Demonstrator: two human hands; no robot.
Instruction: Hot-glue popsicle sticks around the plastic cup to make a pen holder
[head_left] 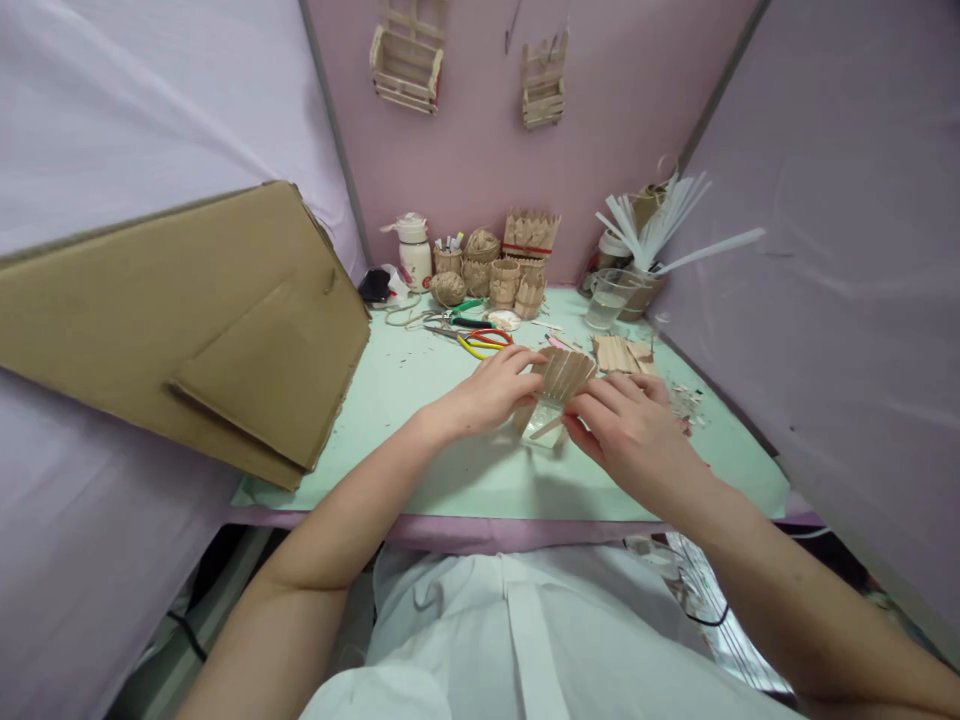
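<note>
In the middle of the table stands a small piece made of wooden craft sticks (564, 374), its slats fanned side by side with a scalloped top. My left hand (496, 392) is closed on its left edge, with the fingertips touching the slats. My right hand (621, 415) pinches one short wooden stick (546, 428) between thumb and fingers, in front of the slatted piece. Under that stick is a clear, shiny part (541, 436); whether it is a box or a sheet I cannot tell. The right fingers partly hide the slatted piece's right side.
Pliers with red and yellow handles (486, 342) and green-handled cutters (466, 308) lie behind my left hand. Stick-covered pots (505, 284), a twine ball (448, 289) and a white bottle (415, 252) line the back. Right: a plastic cup (608, 299), white strips (660, 225), joined sticks (621, 353). Cardboard (247, 330) leans left.
</note>
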